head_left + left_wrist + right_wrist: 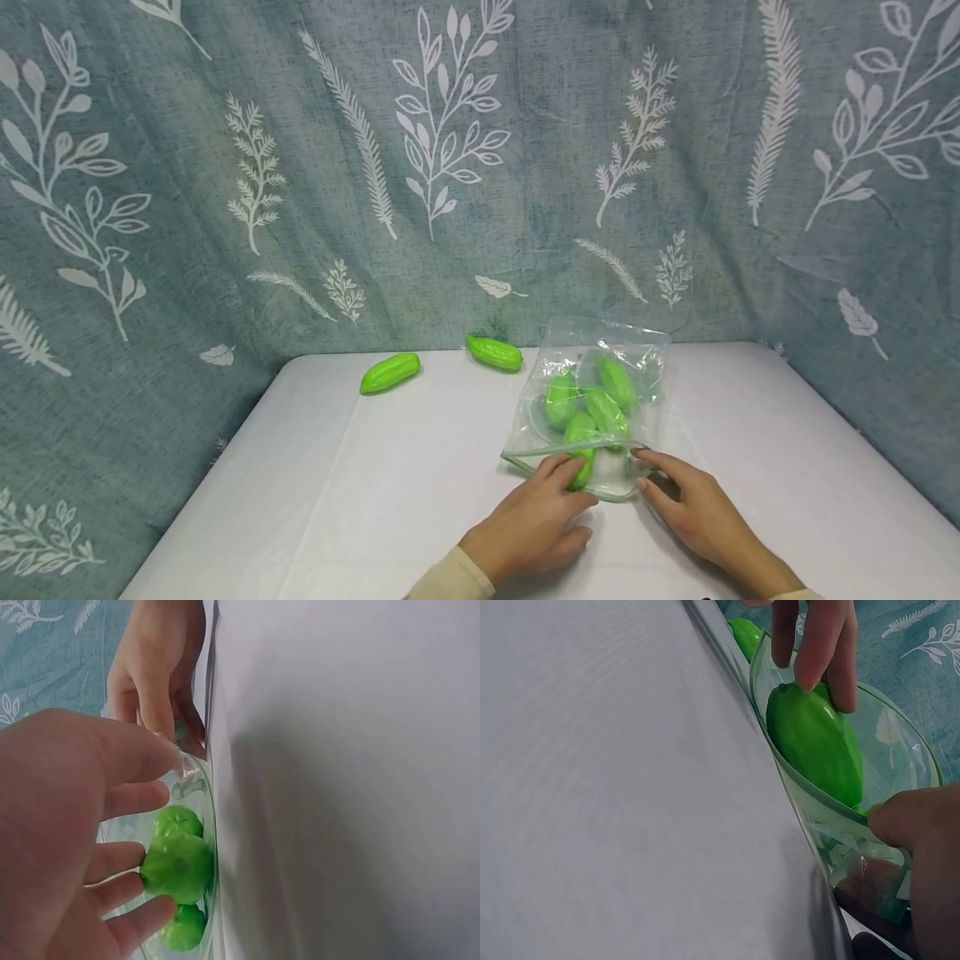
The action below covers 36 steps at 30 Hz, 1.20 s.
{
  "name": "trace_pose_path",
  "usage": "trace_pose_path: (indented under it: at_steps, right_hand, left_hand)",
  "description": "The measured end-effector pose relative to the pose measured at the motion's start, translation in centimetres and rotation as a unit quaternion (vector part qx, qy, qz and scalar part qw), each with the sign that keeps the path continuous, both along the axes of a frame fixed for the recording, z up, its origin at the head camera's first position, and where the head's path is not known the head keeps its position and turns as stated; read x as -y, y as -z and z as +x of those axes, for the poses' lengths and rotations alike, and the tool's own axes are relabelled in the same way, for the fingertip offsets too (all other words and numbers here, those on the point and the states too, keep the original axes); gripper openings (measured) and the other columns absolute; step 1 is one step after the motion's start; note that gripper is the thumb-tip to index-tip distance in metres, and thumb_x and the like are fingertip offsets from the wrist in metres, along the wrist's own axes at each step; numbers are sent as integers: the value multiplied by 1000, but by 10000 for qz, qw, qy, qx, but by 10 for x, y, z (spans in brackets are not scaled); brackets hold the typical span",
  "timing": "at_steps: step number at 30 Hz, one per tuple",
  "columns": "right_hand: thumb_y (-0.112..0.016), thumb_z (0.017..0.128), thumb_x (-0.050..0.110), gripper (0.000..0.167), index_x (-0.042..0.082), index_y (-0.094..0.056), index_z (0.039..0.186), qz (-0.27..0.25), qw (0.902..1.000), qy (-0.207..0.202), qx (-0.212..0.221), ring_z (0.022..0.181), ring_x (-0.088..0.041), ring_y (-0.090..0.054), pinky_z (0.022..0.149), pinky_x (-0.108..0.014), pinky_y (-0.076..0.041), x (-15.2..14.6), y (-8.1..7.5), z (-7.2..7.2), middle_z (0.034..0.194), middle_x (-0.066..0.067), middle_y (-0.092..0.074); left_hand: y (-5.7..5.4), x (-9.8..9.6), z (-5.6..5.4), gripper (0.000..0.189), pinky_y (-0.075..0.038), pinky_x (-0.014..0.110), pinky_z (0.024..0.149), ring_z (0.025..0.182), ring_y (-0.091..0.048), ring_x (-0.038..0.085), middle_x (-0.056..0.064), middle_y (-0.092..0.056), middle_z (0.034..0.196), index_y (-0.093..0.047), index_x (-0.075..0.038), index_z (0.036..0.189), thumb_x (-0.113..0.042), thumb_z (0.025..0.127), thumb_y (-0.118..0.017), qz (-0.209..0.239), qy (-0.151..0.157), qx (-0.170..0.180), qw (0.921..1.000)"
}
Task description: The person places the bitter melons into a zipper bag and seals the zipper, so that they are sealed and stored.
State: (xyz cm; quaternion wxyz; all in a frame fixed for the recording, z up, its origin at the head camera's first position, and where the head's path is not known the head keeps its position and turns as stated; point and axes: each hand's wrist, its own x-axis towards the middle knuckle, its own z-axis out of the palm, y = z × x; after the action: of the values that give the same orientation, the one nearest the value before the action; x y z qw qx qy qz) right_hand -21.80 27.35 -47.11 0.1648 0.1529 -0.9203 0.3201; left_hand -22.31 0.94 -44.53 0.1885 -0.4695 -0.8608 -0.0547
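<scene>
A clear zip bag with a green-edged mouth lies on the table, its mouth facing me and held apart. Several bright green cucumbers are inside it. At the mouth, the fingers of my left hand touch one cucumber from above, extended rather than wrapped around it. That cucumber lies within the bag's rim in the right wrist view. My right hand pinches the right side of the bag's mouth between thumb and fingers; part of its grip is hidden behind the plastic.
Two more cucumbers lie outside the bag near the table's back edge, one at the left and another closer to the bag. A white cloth covers the table. Grey-green leaf-patterned curtains stand behind and at both sides.
</scene>
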Motion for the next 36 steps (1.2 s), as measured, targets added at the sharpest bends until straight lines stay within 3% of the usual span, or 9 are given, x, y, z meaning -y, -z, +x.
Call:
trace_pose_path:
  at_steps: [10,18,21,28,36]
  right_hand:
    - [-69,96,26,38,13,-64,132,-48,9999,-12,97,123,-38,-58,99,-60,-43,0,-1,0,136,-7,-62]
    - [-70,96,25,38,14,-64,132,-40,10000,-7,43,122,-37,-58,98,-59,-43,0,0,-1,135,-7,-63]
    - [-69,96,25,38,14,-64,132,-32,10000,-5,15,121,-36,-59,98,-58,-44,0,1,-1,134,-6,-63]
    - [-70,95,26,38,15,-65,131,-19,9999,7,-117,121,-34,-59,97,-56,-43,0,1,-1,133,-5,-65]
    - [-70,96,25,38,14,-65,132,-25,10000,28,-28,122,-36,-58,98,-59,-43,1,0,0,133,-7,-64]
  left_hand:
    - [-2,-4,5,39,-34,33,113,140,-37,30,17,-42,151,-70,-26,126,-44,92,-67,-389,-118,316,9987]
    - [-5,1,16,41,-40,36,109,144,-31,32,14,-34,157,-65,-27,132,-44,95,-64,-491,-82,1130,9923]
    - [-7,3,19,41,-42,36,107,145,-30,32,14,-33,157,-65,-29,132,-45,94,-65,-577,-44,1146,9917]
    - [-6,4,22,47,-41,36,108,144,-32,32,15,-35,155,-62,-25,135,-45,93,-67,-589,-40,800,9951]
    - [-3,-2,14,49,-38,36,111,146,-29,31,15,-30,159,-60,-26,138,-46,94,-65,-669,-298,1008,9922]
